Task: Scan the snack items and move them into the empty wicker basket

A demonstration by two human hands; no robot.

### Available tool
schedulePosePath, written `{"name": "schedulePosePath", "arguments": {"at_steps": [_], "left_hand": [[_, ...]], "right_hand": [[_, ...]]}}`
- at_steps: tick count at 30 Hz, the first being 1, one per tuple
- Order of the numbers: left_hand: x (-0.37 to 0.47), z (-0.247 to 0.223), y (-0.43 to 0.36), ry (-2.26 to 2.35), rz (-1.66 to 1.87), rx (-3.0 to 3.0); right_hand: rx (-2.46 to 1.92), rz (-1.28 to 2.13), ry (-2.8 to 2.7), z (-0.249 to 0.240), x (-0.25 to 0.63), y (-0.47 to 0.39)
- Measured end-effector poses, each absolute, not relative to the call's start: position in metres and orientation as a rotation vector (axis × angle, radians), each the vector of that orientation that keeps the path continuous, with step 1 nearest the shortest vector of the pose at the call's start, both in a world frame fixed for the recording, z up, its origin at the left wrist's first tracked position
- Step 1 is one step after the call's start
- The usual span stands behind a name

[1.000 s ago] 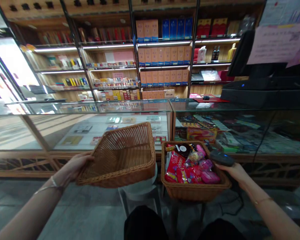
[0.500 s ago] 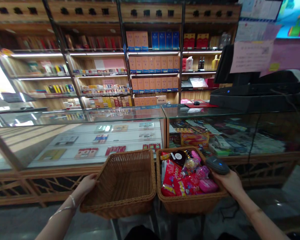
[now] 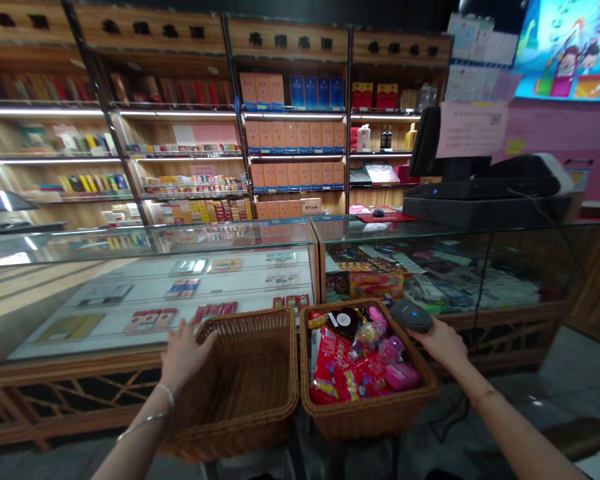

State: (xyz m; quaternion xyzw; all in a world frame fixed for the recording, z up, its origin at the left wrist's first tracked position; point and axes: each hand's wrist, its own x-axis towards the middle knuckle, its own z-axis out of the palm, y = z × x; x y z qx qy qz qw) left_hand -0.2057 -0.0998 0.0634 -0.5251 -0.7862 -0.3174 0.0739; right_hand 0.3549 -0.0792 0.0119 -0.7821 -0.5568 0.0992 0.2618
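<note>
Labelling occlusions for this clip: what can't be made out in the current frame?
All in the head view:
Right basket: lower contents, hidden by the packaged items on top.
Dark handheld device: gripped part, hidden by the right hand.
Left basket: part of its left rim, behind the left hand; contact unclear.
Pink notice: text, too small and blurred.
Legs under the baskets: cut off by the bottom edge.
</note>
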Motion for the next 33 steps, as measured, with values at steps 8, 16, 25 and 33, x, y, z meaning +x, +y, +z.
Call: {"name": "schedulePosePath", "arguments": {"at_steps": [8, 16, 25, 33], "left_hand": [[0.000, 0.078, -0.043, -2.082, -0.631, -2.330], [0.058, 0.032, -0.027, -1.842, -0.325, -2.601], [0.052, 0.024, -0.023, -1.903, -0.401, -2.553], [0.056, 0.017, -0.022, -1.786, -0.660, -2.458]], "right_hand": [[-2.002, 0.032, -1.746, 0.071, 0.297, -0.053], [-1.988, 0.128, -1.781, 0.053, 0.277, -0.044], [-1.932, 0.049, -1.770, 0.034, 0.260, -0.052], [-1.917, -0.113, -1.698, 0.012, 0.259, -0.056]]}}
